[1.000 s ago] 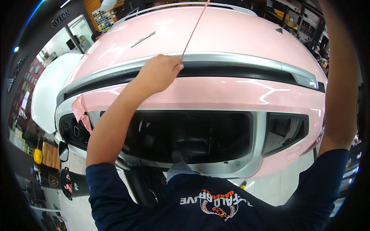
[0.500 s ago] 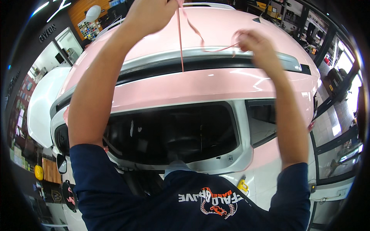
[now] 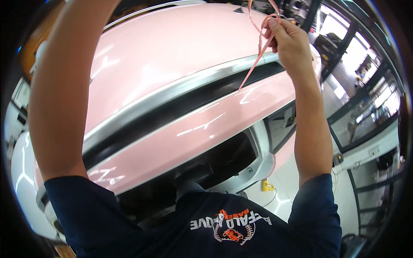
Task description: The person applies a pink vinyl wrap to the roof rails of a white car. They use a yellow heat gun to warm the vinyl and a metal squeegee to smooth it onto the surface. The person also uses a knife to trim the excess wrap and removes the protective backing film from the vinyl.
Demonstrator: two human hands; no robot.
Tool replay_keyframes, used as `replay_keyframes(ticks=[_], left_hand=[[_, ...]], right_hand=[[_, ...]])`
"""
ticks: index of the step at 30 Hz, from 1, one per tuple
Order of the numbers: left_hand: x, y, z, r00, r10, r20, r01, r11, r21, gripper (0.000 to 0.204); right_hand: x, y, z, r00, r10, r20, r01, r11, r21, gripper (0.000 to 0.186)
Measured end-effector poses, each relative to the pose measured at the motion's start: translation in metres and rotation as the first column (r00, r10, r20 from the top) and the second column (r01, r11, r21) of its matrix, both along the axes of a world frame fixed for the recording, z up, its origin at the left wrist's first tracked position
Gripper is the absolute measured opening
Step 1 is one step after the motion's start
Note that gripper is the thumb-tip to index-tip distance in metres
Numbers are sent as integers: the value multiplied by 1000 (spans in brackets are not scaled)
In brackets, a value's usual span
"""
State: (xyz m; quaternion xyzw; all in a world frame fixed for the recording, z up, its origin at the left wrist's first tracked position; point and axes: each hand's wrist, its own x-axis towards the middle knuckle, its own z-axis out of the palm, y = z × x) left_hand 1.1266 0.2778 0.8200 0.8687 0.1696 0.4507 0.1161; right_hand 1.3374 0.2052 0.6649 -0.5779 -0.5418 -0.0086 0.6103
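Observation:
My right hand (image 3: 294, 45) is closed, pinching a narrow strip of pink film (image 3: 251, 69) between thumb and fingers. From those fingers the strip runs taut, down and leftward, to the edge of the pink roof side panel (image 3: 193, 122) beside a black channel (image 3: 172, 105). Loose curls of the same strip rise above the hand to the top edge of the picture. My left forearm (image 3: 62, 94) reaches up over the car's front end, and its hand is outside the picture. A silver roof rail (image 3: 146, 96) lies between the channel and the pink roof (image 3: 172, 51).
Below the side panel is a dark door opening (image 3: 206, 161) with a white frame. A yellow heat gun (image 3: 267, 186) with a cable rests on the tiled floor (image 3: 282, 185). Dark-framed glass doors (image 3: 357, 107) stand at the right, and a glossy white panel (image 3: 21, 172) at the left.
The view has swung to the right. The strip's taut part, earlier hanging from near my left hand, now slants from my right hand. My left hand has left the picture.

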Motion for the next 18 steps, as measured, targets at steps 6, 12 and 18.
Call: replay_keyframes(ticks=[6,12,18], left_hand=[[42,51,-158,876,-318,-363,306,947,-91,50],[99,7,-213,789,-289,-543,170,951,-259,50],[176,-4,-214,790,-233,-567,132,968,-214,37]], right_hand=[[39,-28,71,949,-153,274,146,988,46,27],[46,-34,101,960,-165,225,126,976,177,29],[116,-59,149,903,-127,411,20,967,255,27]])
